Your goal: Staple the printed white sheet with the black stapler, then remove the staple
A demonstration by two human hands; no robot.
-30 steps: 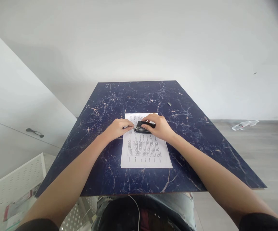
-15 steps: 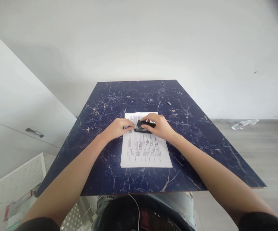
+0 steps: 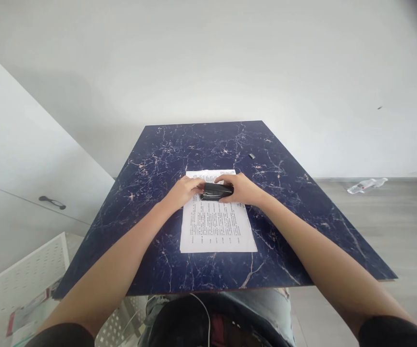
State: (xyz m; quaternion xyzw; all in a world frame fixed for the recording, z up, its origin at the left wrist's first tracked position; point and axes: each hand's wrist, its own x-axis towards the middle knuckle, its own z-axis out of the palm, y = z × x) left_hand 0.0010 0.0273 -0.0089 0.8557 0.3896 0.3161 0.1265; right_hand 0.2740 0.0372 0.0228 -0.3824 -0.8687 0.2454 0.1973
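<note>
A black stapler (image 3: 216, 191) lies crosswise above the upper part of a printed sheet of paper (image 3: 217, 231); whether it rests on the page is hard to see. My right hand (image 3: 242, 188) grips the stapler's right end, thumb on the near side and fingers on the far side. At the opposite end, my left hand (image 3: 186, 191) is closed, its fingertips pressed against the left tip. Those fingertips hide part of that end. The paper lies flat, its print turned sideways to me.
A small grey strip (image 3: 252, 156) lies on the dark blue marbled table (image 3: 158, 159), beyond the paper. To the left are a white cabinet (image 3: 20, 159) and a perforated white basket (image 3: 24, 270). A clear plastic bottle (image 3: 367, 186) lies on the floor at right.
The metal part that stuck out from the stapler's left end is no longer visible. My left hand has moved right, onto the stapler's tip; my right hand has slid toward its right end.
</note>
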